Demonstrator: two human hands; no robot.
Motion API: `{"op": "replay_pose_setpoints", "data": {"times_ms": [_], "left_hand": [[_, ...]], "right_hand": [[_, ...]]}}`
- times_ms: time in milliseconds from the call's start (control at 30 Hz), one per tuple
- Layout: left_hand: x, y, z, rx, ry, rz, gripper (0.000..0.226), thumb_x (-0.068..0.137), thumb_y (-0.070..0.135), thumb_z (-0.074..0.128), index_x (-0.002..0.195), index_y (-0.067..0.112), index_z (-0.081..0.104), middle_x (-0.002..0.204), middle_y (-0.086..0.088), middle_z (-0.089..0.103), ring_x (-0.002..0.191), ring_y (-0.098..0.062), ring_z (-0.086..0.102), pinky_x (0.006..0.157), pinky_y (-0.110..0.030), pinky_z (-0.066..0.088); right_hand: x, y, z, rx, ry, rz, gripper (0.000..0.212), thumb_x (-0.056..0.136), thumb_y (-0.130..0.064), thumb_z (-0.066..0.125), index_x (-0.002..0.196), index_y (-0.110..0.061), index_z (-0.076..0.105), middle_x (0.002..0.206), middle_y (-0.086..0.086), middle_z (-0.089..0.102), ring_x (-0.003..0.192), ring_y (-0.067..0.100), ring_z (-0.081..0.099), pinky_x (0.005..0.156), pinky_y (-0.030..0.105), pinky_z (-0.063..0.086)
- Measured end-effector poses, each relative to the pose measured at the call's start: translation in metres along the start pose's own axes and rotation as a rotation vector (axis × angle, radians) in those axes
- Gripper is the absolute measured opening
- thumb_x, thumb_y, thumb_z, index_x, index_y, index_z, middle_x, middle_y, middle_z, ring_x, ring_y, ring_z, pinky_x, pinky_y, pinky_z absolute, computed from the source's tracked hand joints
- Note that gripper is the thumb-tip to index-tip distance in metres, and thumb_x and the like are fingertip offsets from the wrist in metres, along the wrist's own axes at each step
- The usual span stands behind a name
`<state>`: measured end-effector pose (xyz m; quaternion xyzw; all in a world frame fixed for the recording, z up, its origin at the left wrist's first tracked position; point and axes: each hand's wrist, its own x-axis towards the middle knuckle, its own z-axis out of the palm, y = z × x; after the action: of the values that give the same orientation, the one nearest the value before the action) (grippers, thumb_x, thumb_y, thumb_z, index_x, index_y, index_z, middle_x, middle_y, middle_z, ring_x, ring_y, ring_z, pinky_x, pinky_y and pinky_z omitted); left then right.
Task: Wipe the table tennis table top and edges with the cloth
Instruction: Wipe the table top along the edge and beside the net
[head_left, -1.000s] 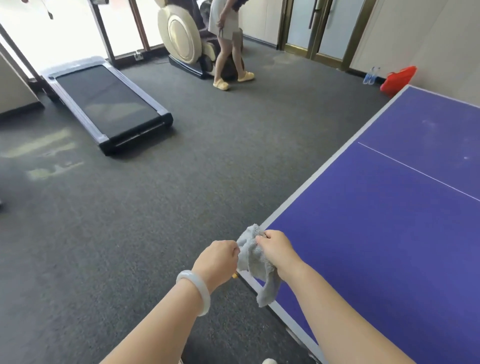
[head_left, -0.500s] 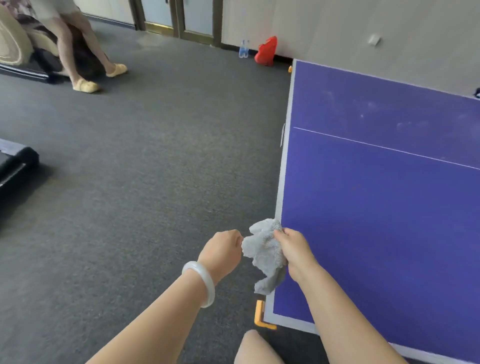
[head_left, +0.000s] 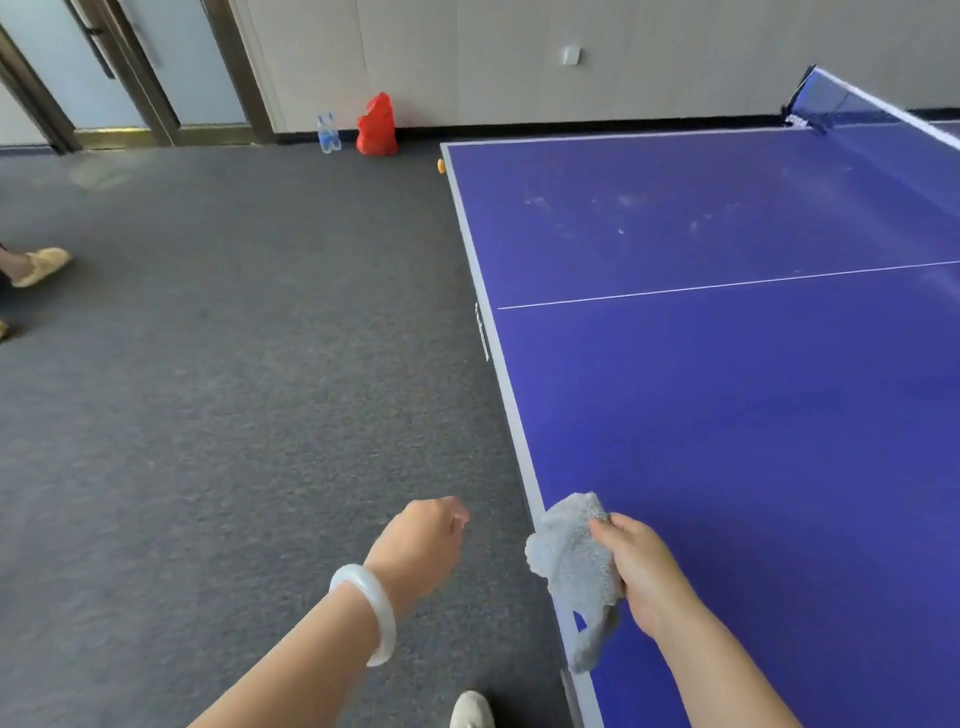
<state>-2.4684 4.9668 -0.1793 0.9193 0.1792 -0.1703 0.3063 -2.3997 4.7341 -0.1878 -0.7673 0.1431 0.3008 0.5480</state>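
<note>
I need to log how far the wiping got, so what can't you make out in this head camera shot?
All in the head view:
- table tennis table: right side and near end cut off by the frame.
- cloth: partly hidden inside the right hand; contact with the table's edge unclear.
- left hand: fingers curled out of sight behind its back.
- side label on the table's edge: too small to read.

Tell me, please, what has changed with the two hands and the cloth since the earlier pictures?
The left hand has come off the cloth and moved away to the left; it is now apart from it, over the carpet. The right hand still grips the cloth at the table edge.
</note>
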Motion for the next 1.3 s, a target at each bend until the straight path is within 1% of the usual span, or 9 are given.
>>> {"op": "replay_pose_setpoints", "data": {"times_ms": [167, 433, 600, 800, 867, 1000, 1133, 1200, 1300], "left_hand": [[0.072, -0.018, -0.051, -0.053, 0.028, -0.011, 0.03, 0.101, 0.016, 0.041, 0.117, 0.018, 0.066, 0.105, -0.002, 0.07, 0.089, -0.02, 0.068, 0.078, -0.032, 0.056], [0.221, -0.034, -0.116, -0.005, -0.099, 0.163, 0.029, 0.099, 0.016, 0.042, 0.114, 0.018, 0.067, 0.103, -0.002, 0.07, 0.095, -0.022, 0.066, 0.085, -0.031, 0.052], [0.309, -0.036, -0.176, -0.014, -0.193, 0.253, 0.03, 0.097, 0.011, 0.042, 0.108, 0.018, 0.069, 0.089, 0.004, 0.067, 0.077, -0.015, 0.066, 0.066, -0.022, 0.05], [0.388, 0.028, -0.199, -0.098, -0.296, 0.497, 0.028, 0.099, 0.014, 0.047, 0.117, 0.021, 0.067, 0.108, 0.009, 0.064, 0.09, -0.01, 0.06, 0.065, -0.001, 0.038], [0.411, 0.051, -0.198, -0.097, -0.377, 0.581, 0.031, 0.098, 0.012, 0.047, 0.123, 0.022, 0.063, 0.114, 0.009, 0.061, 0.098, -0.007, 0.058, 0.074, 0.0, 0.038], [0.467, 0.086, -0.196, 0.021, -0.549, 0.693, 0.037, 0.098, 0.016, 0.052, 0.134, 0.024, 0.053, 0.126, 0.006, 0.059, 0.114, -0.01, 0.055, 0.098, -0.023, 0.043], [0.525, 0.101, -0.202, 0.056, -0.548, 0.58, 0.041, 0.096, 0.024, 0.057, 0.136, 0.024, 0.049, 0.126, 0.004, 0.056, 0.113, -0.013, 0.055, 0.09, -0.024, 0.045], [0.553, 0.109, -0.203, 0.03, -0.579, 0.457, 0.044, 0.095, 0.03, 0.06, 0.136, 0.023, 0.046, 0.122, 0.005, 0.056, 0.109, -0.017, 0.057, 0.082, -0.025, 0.046], [0.585, 0.13, -0.204, -0.148, -0.684, 0.297, 0.043, 0.093, 0.025, 0.065, 0.133, 0.017, 0.05, 0.106, -0.001, 0.061, 0.089, -0.019, 0.061, 0.065, -0.02, 0.048]], "right_hand": [[0.043, -0.047, 0.011, 0.025, 0.065, 0.009, 0.025, 0.101, -0.025, 0.054, 0.099, -0.003, 0.067, 0.106, 0.018, 0.071, 0.103, 0.036, 0.067, 0.08, 0.039, 0.047], [0.126, -0.125, 0.056, 0.138, 0.245, 0.031, 0.025, 0.099, -0.025, 0.055, 0.099, -0.004, 0.068, 0.106, 0.019, 0.071, 0.104, 0.037, 0.067, 0.088, 0.047, 0.051], [0.167, -0.189, 0.088, 0.364, 0.387, 0.072, 0.02, 0.1, -0.023, 0.056, 0.097, -0.011, 0.072, 0.099, 0.009, 0.076, 0.093, 0.024, 0.072, 0.088, 0.046, 0.055], [0.212, -0.249, 0.11, 0.611, 0.43, 0.019, 0.024, 0.102, -0.019, 0.051, 0.107, -0.006, 0.071, 0.103, 0.011, 0.075, 0.1, 0.025, 0.071, 0.076, 0.038, 0.052], [0.232, -0.265, 0.114, 0.693, 0.417, -0.005, 0.026, 0.102, -0.018, 0.05, 0.112, -0.003, 0.069, 0.107, 0.013, 0.074, 0.104, 0.027, 0.07, 0.08, 0.039, 0.053], [0.285, -0.289, 0.112, 0.913, 0.328, -0.063, 0.032, 0.104, -0.015, 0.041, 0.122, 0.002, 0.061, 0.114, 0.021, 0.071, 0.106, 0.03, 0.07, 0.081, 0.038, 0.058], [0.332, -0.315, 0.106, 1.176, 0.28, -0.041, 0.036, 0.103, -0.015, 0.039, 0.13, 0.001, 0.056, 0.122, 0.026, 0.066, 0.113, 0.036, 0.066, 0.088, 0.044, 0.054], [0.35, -0.323, 0.103, 1.259, 0.299, -0.062, 0.035, 0.101, -0.019, 0.043, 0.127, -0.005, 0.063, 0.124, 0.02, 0.067, 0.112, 0.031, 0.067, 0.08, 0.04, 0.058], [0.368, -0.336, 0.097, 1.351, 0.378, -0.087, 0.041, 0.102, -0.034, 0.045, 0.128, -0.008, 0.064, 0.127, 0.015, 0.066, 0.116, 0.028, 0.065, 0.081, 0.04, 0.058]]}}
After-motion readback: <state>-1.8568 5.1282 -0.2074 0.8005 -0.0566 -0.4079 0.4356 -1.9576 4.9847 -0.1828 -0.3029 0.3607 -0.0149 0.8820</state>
